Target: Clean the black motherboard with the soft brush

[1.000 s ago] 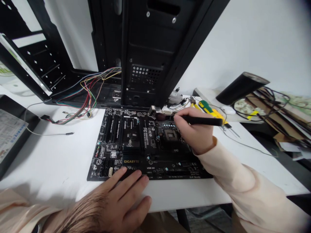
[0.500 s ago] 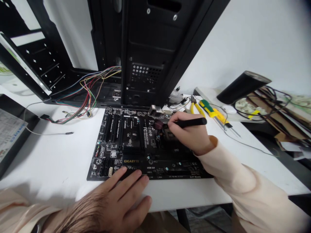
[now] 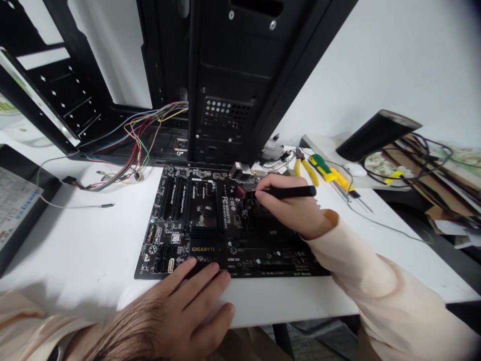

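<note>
A black motherboard (image 3: 203, 205) lies flat on the white table, with GIGABYTE printed near its front edge. My left hand (image 3: 188, 306) rests with fingers spread, its fingertips on the board's front edge. In my right hand (image 3: 287, 203) is a brush (image 3: 293, 191) with a black handle, pinched between thumb and fingers. Its dark reddish bristles point left, over the upper middle of the board beside the CPU socket area. My right hand partly hides the board's right side.
Behind the board stands an open black computer case (image 3: 229, 65), with loose coloured wires (image 3: 141, 133) at its left. A labelled black box (image 3: 17, 205) sits far left. Pliers (image 3: 308, 170), a green-yellow screwdriver (image 3: 321, 167) and a black cylinder (image 3: 376, 135) lie at the right.
My right hand and the brush have moved slightly left across the board, and the bristles look tilted differently. My left hand has stayed in place.
</note>
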### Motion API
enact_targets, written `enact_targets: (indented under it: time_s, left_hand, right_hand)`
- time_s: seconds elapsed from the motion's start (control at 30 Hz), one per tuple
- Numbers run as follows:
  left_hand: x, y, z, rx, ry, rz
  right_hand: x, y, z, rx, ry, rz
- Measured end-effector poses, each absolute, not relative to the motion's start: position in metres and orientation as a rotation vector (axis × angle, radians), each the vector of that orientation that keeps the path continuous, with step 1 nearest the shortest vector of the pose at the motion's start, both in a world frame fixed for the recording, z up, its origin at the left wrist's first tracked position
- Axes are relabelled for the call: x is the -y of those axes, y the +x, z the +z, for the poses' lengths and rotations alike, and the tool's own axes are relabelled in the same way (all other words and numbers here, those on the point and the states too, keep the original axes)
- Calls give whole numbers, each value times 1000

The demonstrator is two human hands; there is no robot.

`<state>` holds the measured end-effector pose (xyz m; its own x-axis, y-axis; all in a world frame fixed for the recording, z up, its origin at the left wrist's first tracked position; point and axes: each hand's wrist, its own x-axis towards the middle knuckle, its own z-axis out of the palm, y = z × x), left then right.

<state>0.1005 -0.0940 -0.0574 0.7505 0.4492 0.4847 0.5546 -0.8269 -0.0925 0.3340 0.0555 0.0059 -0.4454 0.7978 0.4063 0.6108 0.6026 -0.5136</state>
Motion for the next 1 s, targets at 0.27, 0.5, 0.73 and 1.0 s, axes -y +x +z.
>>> enact_targets:
  time_s: [0.27,0.5,0.73,1.0]
  left_hand:
    - [96,100,-53,810,-2754,-646]
    - [95,100,-54,795,-2758,-634]
    - [98,101,-49,878,-2791,-592]
    - [99,100,-47,880,-2809,-550]
  right_hand:
    - [-54,339,6,1945,-1047,461]
    - [-56,336,6,2125,-1088,475]
    - [-51,341,7,2029,-992,297]
    - [-50,334,3,2282,-759,8]
